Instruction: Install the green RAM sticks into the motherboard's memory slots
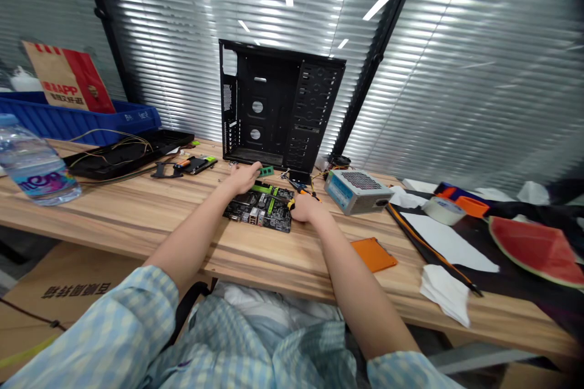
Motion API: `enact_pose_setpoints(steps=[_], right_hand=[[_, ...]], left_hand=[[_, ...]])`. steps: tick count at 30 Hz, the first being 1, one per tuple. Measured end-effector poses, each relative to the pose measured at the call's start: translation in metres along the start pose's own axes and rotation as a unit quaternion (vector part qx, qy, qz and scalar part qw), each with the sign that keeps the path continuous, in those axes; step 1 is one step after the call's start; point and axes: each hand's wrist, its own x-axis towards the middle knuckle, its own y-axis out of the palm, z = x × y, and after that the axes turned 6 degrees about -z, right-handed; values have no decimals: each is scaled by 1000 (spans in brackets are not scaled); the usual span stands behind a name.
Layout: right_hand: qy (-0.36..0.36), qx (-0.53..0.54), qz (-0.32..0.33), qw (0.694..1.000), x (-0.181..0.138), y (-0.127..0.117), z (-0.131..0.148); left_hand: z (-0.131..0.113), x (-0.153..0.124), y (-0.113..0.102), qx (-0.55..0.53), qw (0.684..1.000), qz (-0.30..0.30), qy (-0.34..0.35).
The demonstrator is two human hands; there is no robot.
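Observation:
A black and green motherboard point(262, 208) lies flat on the wooden table point(150, 219) in front of me. My left hand point(243, 177) rests at the board's far left corner, fingers pinched on a small green memory stick point(266, 171). My right hand point(305, 206) sits at the board's right edge, closed round a yellow-and-black handled tool point(298, 189). An empty black computer case point(278, 108) stands upright just behind the board.
A silver power supply point(357, 191) sits right of the board, with an orange pad point(373, 254), tape roll point(442, 209), tissues point(444, 293) and a watermelon slice point(538, 249) further right. A water bottle point(34, 167), black tray point(123, 153) and blue bin point(82, 118) lie left.

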Motion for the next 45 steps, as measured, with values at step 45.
enact_pose_setpoints(steps=[45], right_hand=[[-4, 2, 0, 1000, 1, 0, 0]], left_hand=[[8, 2, 4, 66, 992, 70, 82]])
